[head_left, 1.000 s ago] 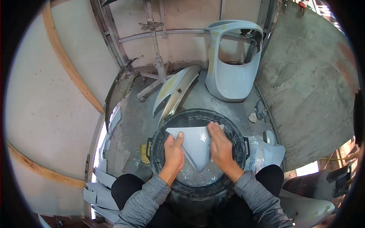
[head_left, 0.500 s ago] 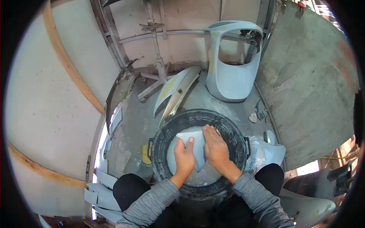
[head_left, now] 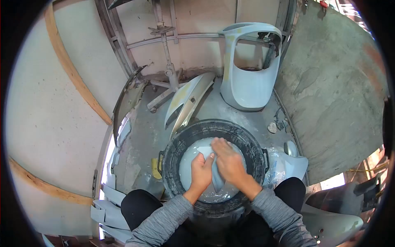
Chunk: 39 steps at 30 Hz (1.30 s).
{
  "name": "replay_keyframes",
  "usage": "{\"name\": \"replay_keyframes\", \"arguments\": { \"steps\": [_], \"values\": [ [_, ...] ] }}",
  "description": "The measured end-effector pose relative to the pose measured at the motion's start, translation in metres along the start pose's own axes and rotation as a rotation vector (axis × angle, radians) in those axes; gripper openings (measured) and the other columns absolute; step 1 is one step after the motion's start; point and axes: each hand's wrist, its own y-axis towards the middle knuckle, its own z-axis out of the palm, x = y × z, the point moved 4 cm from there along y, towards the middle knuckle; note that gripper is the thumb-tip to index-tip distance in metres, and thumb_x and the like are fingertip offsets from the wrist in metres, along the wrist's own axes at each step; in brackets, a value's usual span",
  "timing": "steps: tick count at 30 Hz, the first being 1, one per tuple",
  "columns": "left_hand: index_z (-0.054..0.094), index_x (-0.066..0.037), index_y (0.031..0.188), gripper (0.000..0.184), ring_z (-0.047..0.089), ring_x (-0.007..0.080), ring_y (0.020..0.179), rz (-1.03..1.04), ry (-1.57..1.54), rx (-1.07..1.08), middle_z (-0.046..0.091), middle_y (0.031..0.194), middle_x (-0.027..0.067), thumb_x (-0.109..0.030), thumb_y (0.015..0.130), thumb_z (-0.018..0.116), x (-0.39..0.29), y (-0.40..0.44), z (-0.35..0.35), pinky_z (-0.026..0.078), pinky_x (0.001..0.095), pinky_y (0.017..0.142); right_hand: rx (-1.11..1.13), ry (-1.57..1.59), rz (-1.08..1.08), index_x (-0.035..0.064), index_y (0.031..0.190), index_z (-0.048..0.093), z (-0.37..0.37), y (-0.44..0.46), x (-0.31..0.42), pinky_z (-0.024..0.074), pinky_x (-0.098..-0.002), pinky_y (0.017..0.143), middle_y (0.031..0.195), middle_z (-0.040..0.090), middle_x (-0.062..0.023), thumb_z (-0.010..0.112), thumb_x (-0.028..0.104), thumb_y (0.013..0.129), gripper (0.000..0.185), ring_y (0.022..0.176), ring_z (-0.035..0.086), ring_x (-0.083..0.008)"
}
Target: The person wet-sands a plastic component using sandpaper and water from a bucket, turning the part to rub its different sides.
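A pale grey, pointed panel piece (head_left: 217, 181) is tilted over the cloudy water in a black tub (head_left: 173, 144), its narrow end down at the water. My left hand (head_left: 201, 173) is closed on the panel's left edge, thumb on top. Across its right side lies my right hand (head_left: 230, 162), fingers together and pressed against the surface. Both hands cover much of the panel, and whether anything is under the right palm cannot be seen.
Behind the tub stand a large light-grey shell (head_left: 251, 88), a curved panel (head_left: 191, 96) and a metal stand (head_left: 170, 72). A yellow item (head_left: 156, 168) is left of the tub; a plastic bag (head_left: 276, 166) is right. Grey panels (head_left: 111, 212) lie lower left.
The panel has gone lower into the tub and turned, showing less of its face. Both hands moved down with it, and the right hand slid left, closer to the left hand.
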Motion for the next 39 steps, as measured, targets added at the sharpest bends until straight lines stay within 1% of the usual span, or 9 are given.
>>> {"name": "replay_keyframes", "arguments": {
  "steps": [3,7,11,14,22,26,31,36,39],
  "values": [
    [0.063,0.005,0.120,0.023,0.063,0.0133,0.102,0.215,0.164,0.052,0.070,0.114,0.0084,-0.004,0.101,0.056,-0.003,-0.011,0.005,0.051,0.0294,0.089,0.034,0.083,-0.053,-0.0052,0.131,0.061,0.000,0.003,0.020,0.0385,-0.0486,0.114,0.137,0.058,-0.0274,0.053,0.004,0.085,0.047,0.132,0.053,-0.0436],
    [0.063,0.005,0.123,0.027,0.062,0.0136,0.106,-0.162,-0.077,0.018,0.069,0.118,0.0087,0.000,0.098,0.054,-0.014,0.000,-0.007,0.051,0.0303,0.091,0.008,0.117,0.008,-0.0070,0.129,0.061,-0.002,-0.003,-0.015,0.0403,-0.0488,0.113,0.136,0.058,-0.0281,0.056,0.004,0.083,0.047,0.131,0.053,-0.0455],
    [0.066,0.003,0.115,0.019,0.063,0.0127,0.100,0.066,0.097,-0.001,0.071,0.111,0.0077,-0.005,0.101,0.058,0.001,0.003,-0.001,0.050,0.0290,0.085,0.005,0.155,0.017,-0.0029,0.130,0.063,0.005,-0.001,0.006,0.0378,-0.0459,0.116,0.137,0.059,-0.0250,0.050,-0.001,0.083,0.049,0.134,0.052,-0.0410],
    [0.066,0.002,0.115,0.019,0.064,0.0140,0.099,-0.055,-0.106,-0.014,0.071,0.109,0.0076,-0.005,0.099,0.059,0.012,0.013,-0.011,0.051,0.0300,0.084,-0.037,0.149,-0.082,-0.0007,0.130,0.064,0.009,-0.007,-0.013,0.0379,-0.0450,0.116,0.138,0.059,-0.0234,0.051,-0.001,0.082,0.050,0.132,0.054,-0.0407],
    [0.059,0.002,0.119,0.022,0.065,0.0190,0.101,-0.165,-0.504,-0.212,0.067,0.112,0.0103,-0.011,0.102,0.058,0.064,0.069,-0.074,0.050,0.0332,0.090,-0.007,0.387,0.746,-0.0047,0.119,0.069,0.055,-0.044,-0.140,0.0506,-0.0367,0.096,0.113,0.072,-0.0220,0.056,0.008,0.086,0.039,0.106,0.069,-0.0348],
    [0.059,0.006,0.120,0.035,0.064,0.0218,0.100,-0.279,-0.306,-0.433,0.067,0.112,0.0123,-0.021,0.099,0.066,0.133,0.056,-0.096,0.049,0.0353,0.089,0.041,0.638,1.162,0.0000,0.124,0.068,0.120,-0.112,-0.215,0.0525,-0.0348,0.081,0.105,0.072,-0.0144,0.064,-0.001,0.080,0.044,0.091,0.067,-0.0247],
    [0.059,0.011,0.125,0.060,0.065,0.0259,0.106,-0.468,-0.081,-0.679,0.067,0.120,0.0180,-0.036,0.091,0.076,0.223,0.033,-0.107,0.050,0.0375,0.091,0.014,0.672,1.487,-0.0039,0.122,0.063,0.146,-0.165,-0.215,0.0560,-0.0422,0.059,0.103,0.067,-0.0157,0.068,-0.005,0.080,0.042,0.088,0.066,-0.0276],
    [0.057,0.013,0.129,0.070,0.062,0.0325,0.117,-0.657,-0.038,-0.830,0.063,0.130,0.0233,-0.042,0.090,0.075,0.277,0.026,-0.104,0.048,0.0388,0.099,-0.027,0.496,1.504,-0.0010,0.121,0.061,0.206,-0.234,-0.303,0.0550,-0.0459,0.069,0.110,0.066,-0.0171,0.069,-0.002,0.082,0.040,0.091,0.066,-0.0313],
    [0.055,0.010,0.132,0.069,0.061,0.0332,0.119,-0.830,-0.015,-0.820,0.063,0.128,0.0228,-0.043,0.092,0.072,0.284,0.025,-0.088,0.051,0.0464,0.095,-0.114,1.017,1.533,0.0036,0.128,0.055,0.171,-0.152,-0.206,0.0606,-0.0537,0.077,0.108,0.061,-0.0120,0.057,-0.008,0.088,0.042,0.094,0.063,-0.0301]
  ]
}}
